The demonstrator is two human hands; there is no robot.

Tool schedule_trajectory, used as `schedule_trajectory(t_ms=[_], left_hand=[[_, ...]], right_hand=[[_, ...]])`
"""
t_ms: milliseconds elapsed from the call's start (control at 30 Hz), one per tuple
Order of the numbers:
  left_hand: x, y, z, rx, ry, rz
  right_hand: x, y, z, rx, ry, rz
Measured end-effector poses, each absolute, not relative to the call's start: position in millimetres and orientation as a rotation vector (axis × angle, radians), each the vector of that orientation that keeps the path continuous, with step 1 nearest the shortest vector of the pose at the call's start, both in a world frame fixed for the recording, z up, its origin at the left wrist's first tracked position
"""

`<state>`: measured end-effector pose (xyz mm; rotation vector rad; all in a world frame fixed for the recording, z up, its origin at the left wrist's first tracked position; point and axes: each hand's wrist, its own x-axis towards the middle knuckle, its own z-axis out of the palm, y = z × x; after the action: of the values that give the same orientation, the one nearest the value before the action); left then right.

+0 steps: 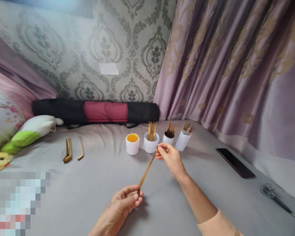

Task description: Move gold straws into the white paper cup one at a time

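A thin gold drinking straw (147, 171) slants between my hands above the grey sheet. My left hand (124, 203) pinches its lower end, near a bend, between thumb and fingers. At the upper end, my right hand (170, 159) grips the tip with thumb and forefinger, close to the cups. Just behind that hand stands a white cup (148, 147) with several upright gold sticks. Left of it is a white cup with an orange inside (132, 147). To the right are a dark-lined white cup (167, 139) and a taller, tilted white container (182, 141), both holding thin brownish-gold sticks.
Bent gold straws (68, 151) and one single bent straw (81, 149) lie at left. A black and maroon bag (105, 111) lies along the wall. Plush toys (30, 131) are on the left; a phone (234, 163) and scissors (276, 198) are on the right.
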<state>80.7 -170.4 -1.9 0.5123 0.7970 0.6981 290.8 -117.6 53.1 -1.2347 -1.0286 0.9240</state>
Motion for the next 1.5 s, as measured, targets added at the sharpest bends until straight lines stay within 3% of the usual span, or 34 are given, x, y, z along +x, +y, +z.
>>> schedule_trajectory(t_ms=[500,1167,1500], left_hand=[[75.9,-164.1,-3.3,0.397,0.850,0.762],[62.7,-150.7,-11.2,0.197,0.898,0.976],[62.7,-147.7,-11.5,0.174,0.862,0.952]], right_hand=[[305.3,-115.6,73.7,-1.223,-0.977,0.957],[356.2,-47.8,157.5,-1.142,-1.092,0.387],[347.6,-0.2,143.2,-1.162,-1.274,0.350]])
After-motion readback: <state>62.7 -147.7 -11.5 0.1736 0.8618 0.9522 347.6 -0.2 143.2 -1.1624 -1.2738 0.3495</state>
